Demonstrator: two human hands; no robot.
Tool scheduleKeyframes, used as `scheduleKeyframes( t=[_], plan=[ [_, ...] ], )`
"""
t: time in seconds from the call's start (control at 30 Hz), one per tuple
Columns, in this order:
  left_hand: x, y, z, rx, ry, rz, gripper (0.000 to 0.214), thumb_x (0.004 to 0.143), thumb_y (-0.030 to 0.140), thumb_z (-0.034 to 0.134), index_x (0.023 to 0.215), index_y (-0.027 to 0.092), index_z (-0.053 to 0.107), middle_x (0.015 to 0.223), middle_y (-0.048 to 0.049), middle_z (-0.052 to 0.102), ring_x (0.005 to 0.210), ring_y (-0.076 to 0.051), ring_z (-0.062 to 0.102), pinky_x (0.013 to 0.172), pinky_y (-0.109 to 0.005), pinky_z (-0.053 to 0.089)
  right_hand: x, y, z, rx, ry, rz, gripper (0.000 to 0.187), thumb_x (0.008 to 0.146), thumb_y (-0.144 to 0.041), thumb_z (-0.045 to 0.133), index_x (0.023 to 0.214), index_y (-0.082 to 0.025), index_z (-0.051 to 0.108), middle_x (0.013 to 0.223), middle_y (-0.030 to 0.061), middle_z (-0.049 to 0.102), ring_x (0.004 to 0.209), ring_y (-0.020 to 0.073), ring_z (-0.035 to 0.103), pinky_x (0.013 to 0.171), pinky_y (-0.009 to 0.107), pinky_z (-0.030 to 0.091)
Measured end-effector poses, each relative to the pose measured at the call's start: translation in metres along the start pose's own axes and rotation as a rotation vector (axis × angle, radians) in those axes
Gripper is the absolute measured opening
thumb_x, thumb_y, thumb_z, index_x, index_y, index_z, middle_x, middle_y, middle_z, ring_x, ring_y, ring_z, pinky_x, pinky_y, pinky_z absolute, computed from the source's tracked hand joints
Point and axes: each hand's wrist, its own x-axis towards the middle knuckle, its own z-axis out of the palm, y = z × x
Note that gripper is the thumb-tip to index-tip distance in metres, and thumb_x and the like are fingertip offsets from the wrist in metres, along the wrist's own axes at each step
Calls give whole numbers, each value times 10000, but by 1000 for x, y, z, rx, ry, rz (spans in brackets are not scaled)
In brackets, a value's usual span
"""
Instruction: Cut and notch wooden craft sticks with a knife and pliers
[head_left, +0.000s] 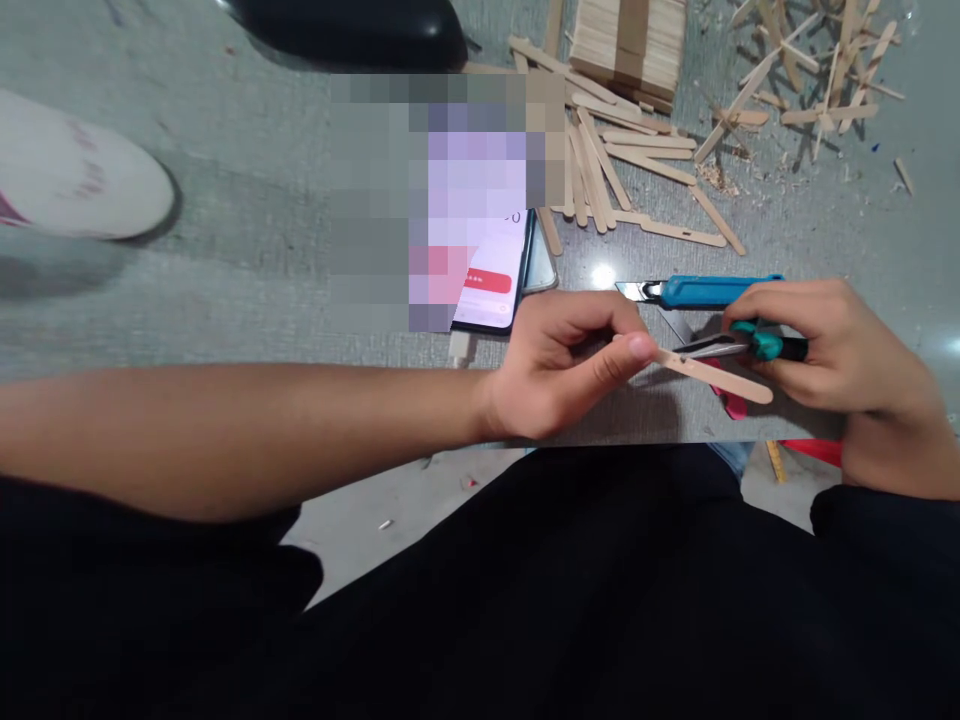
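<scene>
Head view: above the near edge of the table (pixel 262 320), the left hand (pixel 574 365) pinches one end of a wooden stick (pixel 724 382) between thumb and curled finger, likely to steady it against the pliers (pixel 739 341), whose tips appear to meet it near that grip. The right hand (pixel 832 340) is closed around the pliers' handles, presumably for control. A blue cutter (pixel 712 291) lies just beyond, blade exposed, perhaps for easy reach; loose sticks (pixel 649 164) lie farther from that edge
</scene>
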Motion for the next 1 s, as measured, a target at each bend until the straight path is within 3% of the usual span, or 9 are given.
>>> scheduleKeyframes(
  t=[0.27, 0.5, 0.63, 0.8, 1.0],
  plan=[
    [4, 8, 2, 25, -3, -35, 600, 1000, 780, 843, 702, 279, 702, 543, -26, 514, 509, -181, 488, 508, -398, 419, 3, 0, -5, 58, -80, 8, 301, 912, -206, 680, 1147, -351, 797, 1040, 19, 882, 849, 295, 815, 752, 443, 590],
    [6, 11, 1, 76, -33, -21, 589, 892, 752, 961, 664, 278, 695, 542, -34, 559, 469, -160, 449, 442, -376, 334, 5, -2, -6, 138, -163, 1, 364, 904, -158, 671, 1168, -353, 826, 1069, 1, 899, 884, 277, 842, 775, 422, 609],
    [4, 10, 1, 36, 17, -49, 540, 853, 670, 1033, 673, 263, 727, 560, -32, 564, 495, -148, 453, 464, -366, 329, 5, -5, -5, 143, -181, 20, 314, 923, -180, 682, 1147, -342, 829, 1067, 14, 905, 881, 286, 839, 747, 425, 611],
    [6, 10, 0, 59, 16, 15, 524, 958, 633, 969, 715, 241, 722, 559, -11, 560, 526, -135, 487, 479, -332, 365, 2, -7, -2, 36, -89, 44, 201, 916, -223, 693, 1060, -307, 805, 874, 12, 838, 708, 257, 750, 655, 416, 532],
    [7, 9, 2, 119, 73, 71, 614, 1013, 754, 872, 707, 252, 694, 516, 8, 527, 497, -133, 495, 475, -332, 395, 0, -10, 3, -51, -44, 118, 133, 918, -260, 697, 998, -338, 768, 865, 9, 832, 729, 279, 761, 655, 434, 524]
  ],
)
